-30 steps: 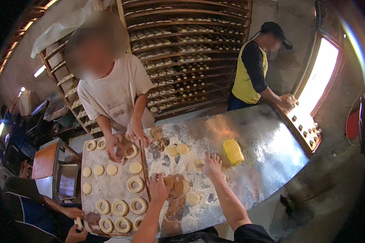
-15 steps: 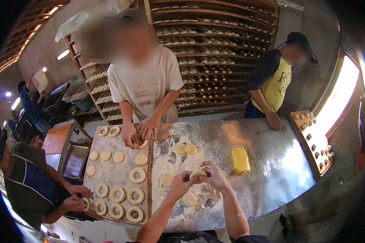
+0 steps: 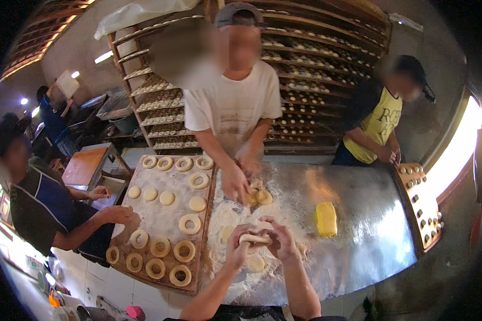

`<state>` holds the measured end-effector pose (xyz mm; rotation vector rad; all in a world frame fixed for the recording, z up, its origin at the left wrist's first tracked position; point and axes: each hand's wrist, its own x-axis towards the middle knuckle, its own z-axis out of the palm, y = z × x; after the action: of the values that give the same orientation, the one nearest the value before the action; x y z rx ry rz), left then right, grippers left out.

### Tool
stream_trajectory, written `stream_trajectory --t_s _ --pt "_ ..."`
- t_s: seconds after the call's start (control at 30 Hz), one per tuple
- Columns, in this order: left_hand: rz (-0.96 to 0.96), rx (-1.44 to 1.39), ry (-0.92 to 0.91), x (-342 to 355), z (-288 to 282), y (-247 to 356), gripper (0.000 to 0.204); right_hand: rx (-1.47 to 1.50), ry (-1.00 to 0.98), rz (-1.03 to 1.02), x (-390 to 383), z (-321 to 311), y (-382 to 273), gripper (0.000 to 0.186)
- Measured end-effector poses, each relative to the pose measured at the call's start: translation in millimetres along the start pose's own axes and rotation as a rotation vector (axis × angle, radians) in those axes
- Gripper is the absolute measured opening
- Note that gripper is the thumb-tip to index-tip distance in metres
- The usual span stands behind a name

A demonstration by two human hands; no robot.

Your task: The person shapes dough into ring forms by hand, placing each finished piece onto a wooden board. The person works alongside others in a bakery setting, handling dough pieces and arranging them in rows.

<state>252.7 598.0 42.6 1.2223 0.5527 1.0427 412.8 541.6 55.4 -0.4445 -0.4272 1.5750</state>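
Bridging left grip [image 3: 238, 248] and right grip [image 3: 282, 241], dough piece [image 3: 255, 239], above table [image 3: 367, 235].

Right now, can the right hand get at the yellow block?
Likely yes: only tabletop lies between the right hand and the yellow block. That hand shares the dough piece with the left hand, though, so it may need to let go first.

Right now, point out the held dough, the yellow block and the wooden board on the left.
Held dough [image 3: 255, 239]: head view, near edge.
Yellow block [image 3: 326, 219]: head view, middle of the top.
Left wooden board [image 3: 163, 220]: head view, bare floured surface.
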Motion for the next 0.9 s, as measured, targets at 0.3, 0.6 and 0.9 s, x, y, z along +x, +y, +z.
stream_trajectory --t_s 0.3,0.6,0.9 --pt "0.309 1.084 0.197 -23 -42 27 0.019 -0.489 0.286 -0.014 37 50 64 0.056" --pt "0.183 0.740 0.277 -23 -140 55 0.024 -1.010 -0.113 -0.231 103 74 156 0.061" --pt "0.087 0.847 0.266 -6 -231 83 0.024 -0.296 -0.073 -0.215 151 122 223 0.061"
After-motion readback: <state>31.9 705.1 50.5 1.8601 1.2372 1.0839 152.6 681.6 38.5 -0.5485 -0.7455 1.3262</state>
